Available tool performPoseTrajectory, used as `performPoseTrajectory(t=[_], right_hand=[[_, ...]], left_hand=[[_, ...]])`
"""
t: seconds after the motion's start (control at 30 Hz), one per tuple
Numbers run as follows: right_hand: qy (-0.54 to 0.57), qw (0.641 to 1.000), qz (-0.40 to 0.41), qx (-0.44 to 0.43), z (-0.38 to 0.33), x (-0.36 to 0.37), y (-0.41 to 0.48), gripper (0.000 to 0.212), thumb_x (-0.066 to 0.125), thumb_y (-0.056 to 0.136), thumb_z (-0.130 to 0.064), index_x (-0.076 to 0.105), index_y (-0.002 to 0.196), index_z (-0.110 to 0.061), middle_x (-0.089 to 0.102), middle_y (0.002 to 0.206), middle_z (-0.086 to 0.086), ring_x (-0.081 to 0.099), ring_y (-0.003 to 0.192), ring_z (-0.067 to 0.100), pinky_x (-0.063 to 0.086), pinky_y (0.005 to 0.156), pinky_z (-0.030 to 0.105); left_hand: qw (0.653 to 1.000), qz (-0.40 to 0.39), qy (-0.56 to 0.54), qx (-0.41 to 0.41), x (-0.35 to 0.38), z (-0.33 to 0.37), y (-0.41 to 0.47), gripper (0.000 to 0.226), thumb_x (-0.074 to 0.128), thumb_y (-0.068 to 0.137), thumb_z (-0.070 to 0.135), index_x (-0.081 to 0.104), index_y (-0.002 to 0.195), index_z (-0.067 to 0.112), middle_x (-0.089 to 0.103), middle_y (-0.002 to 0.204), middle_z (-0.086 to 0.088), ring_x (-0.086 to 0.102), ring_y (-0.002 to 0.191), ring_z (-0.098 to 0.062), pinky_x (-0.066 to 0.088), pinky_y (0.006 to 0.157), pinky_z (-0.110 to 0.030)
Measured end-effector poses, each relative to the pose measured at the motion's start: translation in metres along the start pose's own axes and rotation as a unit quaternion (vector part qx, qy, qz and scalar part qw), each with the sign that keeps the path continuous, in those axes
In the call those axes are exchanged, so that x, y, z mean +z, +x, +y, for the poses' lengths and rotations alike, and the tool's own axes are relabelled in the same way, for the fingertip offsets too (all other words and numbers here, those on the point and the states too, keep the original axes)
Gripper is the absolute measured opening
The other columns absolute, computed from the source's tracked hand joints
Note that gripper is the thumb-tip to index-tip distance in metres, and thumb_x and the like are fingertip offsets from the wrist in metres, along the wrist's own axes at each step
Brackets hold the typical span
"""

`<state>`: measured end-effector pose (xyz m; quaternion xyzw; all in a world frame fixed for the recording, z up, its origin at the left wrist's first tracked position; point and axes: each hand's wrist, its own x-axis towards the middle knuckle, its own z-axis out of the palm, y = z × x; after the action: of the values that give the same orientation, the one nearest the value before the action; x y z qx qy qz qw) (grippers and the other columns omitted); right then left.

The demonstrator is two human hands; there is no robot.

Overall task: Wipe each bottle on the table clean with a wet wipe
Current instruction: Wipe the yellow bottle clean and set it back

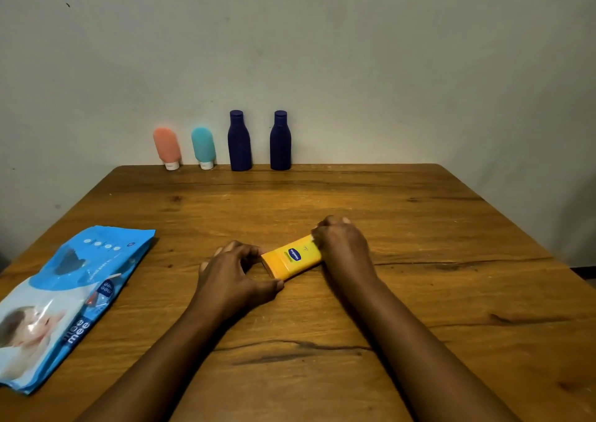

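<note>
A yellow lotion bottle [292,258] lies on its side in the middle of the wooden table [419,228]. My left hand [233,275] grips its near end between thumb and fingers. My right hand [342,244] is curled over its far end, and a bit of white wet wipe [312,238] shows under the fingers. Along the far edge by the wall stand an orange tube [167,147], a teal tube [203,146] and two dark blue bottles [239,142] [280,141].
A blue pack of wet wipes [69,299] lies flat at the left edge of the table. The wall rises directly behind the row of bottles. The table's right edge drops off at the right.
</note>
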<state>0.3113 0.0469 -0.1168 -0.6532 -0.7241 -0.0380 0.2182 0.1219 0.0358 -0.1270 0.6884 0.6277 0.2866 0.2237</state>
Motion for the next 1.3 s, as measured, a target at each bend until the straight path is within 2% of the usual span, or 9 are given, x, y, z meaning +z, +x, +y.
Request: performPoseTrajectory(t=[0.13, 0.3, 0.5, 0.73, 0.93, 1.0, 1.07, 1.13, 1.3], right_hand=[[-0.017, 0.999, 0.021, 0.027, -0.004, 0.003, -0.003, 0.024, 0.06, 0.089, -0.014, 0.064, 0.112, -0.018, 0.059, 0.115, 0.001, 0.047, 0.105, 0.016, 0.046, 0.078, 0.026], [0.059, 0.991, -0.016, -0.123, -0.042, 0.004, -0.038, 0.034, 0.056, 0.09, -0.013, 0.058, 0.123, -0.017, 0.055, 0.124, 0.002, 0.045, 0.11, 0.019, 0.045, 0.079, 0.031], [-0.023, 0.998, 0.036, 0.046, 0.008, 0.002, -0.014, 0.018, 0.057, 0.09, -0.015, 0.065, 0.106, -0.019, 0.058, 0.112, 0.001, 0.047, 0.101, 0.016, 0.047, 0.074, 0.027], [0.047, 0.987, -0.011, -0.151, -0.051, 0.011, -0.038, 0.033, 0.058, 0.087, -0.01, 0.06, 0.121, -0.013, 0.056, 0.12, 0.005, 0.047, 0.106, 0.022, 0.048, 0.074, 0.034], [-0.033, 0.997, 0.049, 0.043, 0.014, 0.0, -0.013, 0.018, 0.055, 0.09, -0.012, 0.065, 0.105, -0.017, 0.059, 0.11, 0.003, 0.049, 0.1, 0.018, 0.041, 0.068, 0.025], [-0.024, 0.998, 0.048, 0.027, 0.005, 0.001, -0.018, 0.02, 0.056, 0.09, -0.013, 0.064, 0.108, -0.016, 0.058, 0.112, 0.003, 0.049, 0.101, 0.018, 0.044, 0.072, 0.026], [0.004, 0.998, 0.017, -0.053, -0.025, 0.007, -0.032, 0.027, 0.058, 0.089, -0.012, 0.061, 0.115, -0.015, 0.058, 0.115, 0.004, 0.05, 0.103, 0.02, 0.048, 0.073, 0.03], [0.022, 0.992, -0.004, -0.126, -0.047, 0.011, -0.047, 0.028, 0.064, 0.083, -0.011, 0.065, 0.112, -0.013, 0.06, 0.108, 0.005, 0.053, 0.097, 0.022, 0.048, 0.064, 0.031], [-0.001, 0.998, 0.058, -0.01, 0.007, 0.011, -0.027, 0.023, 0.057, 0.089, -0.01, 0.067, 0.108, -0.016, 0.061, 0.11, 0.003, 0.052, 0.1, 0.019, 0.046, 0.073, 0.029]], left_hand=[[1.0, -0.001, 0.009, 0.002, 0.0, 0.001, 0.0, 0.056, 0.088, 0.059, 0.047, 0.061, 0.107, 0.038, 0.046, 0.093, 0.026, 0.049, 0.105, -0.006, 0.042, 0.102, -0.042], [1.0, 0.005, -0.009, 0.011, 0.002, -0.003, 0.0, 0.056, 0.085, 0.055, 0.053, 0.065, 0.105, 0.036, 0.056, 0.1, 0.02, 0.053, 0.107, -0.006, 0.04, 0.101, -0.042], [1.0, 0.007, 0.022, 0.011, 0.002, -0.002, 0.002, 0.061, 0.086, 0.061, 0.05, 0.062, 0.115, 0.037, 0.051, 0.101, 0.021, 0.048, 0.109, -0.005, 0.035, 0.098, -0.035], [1.0, 0.011, -0.001, 0.017, 0.004, -0.006, 0.002, 0.056, 0.084, 0.058, 0.05, 0.066, 0.109, 0.034, 0.058, 0.101, 0.019, 0.055, 0.107, -0.007, 0.041, 0.1, -0.043], [0.999, 0.014, 0.027, 0.014, 0.003, -0.004, 0.002, 0.063, 0.087, 0.06, 0.05, 0.064, 0.117, 0.035, 0.052, 0.102, 0.019, 0.05, 0.11, -0.008, 0.038, 0.1, -0.038], [0.999, 0.013, 0.026, 0.014, 0.002, -0.004, 0.002, 0.063, 0.086, 0.061, 0.051, 0.063, 0.118, 0.035, 0.052, 0.103, 0.019, 0.05, 0.11, -0.008, 0.035, 0.098, -0.035], [1.0, 0.016, 0.015, 0.016, 0.002, -0.004, 0.001, 0.06, 0.086, 0.061, 0.05, 0.064, 0.115, 0.034, 0.054, 0.103, 0.02, 0.052, 0.11, -0.007, 0.032, 0.096, -0.033], [1.0, 0.02, 0.005, 0.018, 0.003, -0.005, 0.001, 0.056, 0.085, 0.06, 0.05, 0.066, 0.11, 0.034, 0.058, 0.104, 0.019, 0.054, 0.11, -0.008, 0.033, 0.097, -0.035], [0.999, 0.018, 0.031, 0.014, 0.003, -0.003, 0.001, 0.065, 0.086, 0.062, 0.05, 0.063, 0.121, 0.033, 0.052, 0.103, 0.02, 0.049, 0.11, -0.006, 0.033, 0.097, -0.034]])
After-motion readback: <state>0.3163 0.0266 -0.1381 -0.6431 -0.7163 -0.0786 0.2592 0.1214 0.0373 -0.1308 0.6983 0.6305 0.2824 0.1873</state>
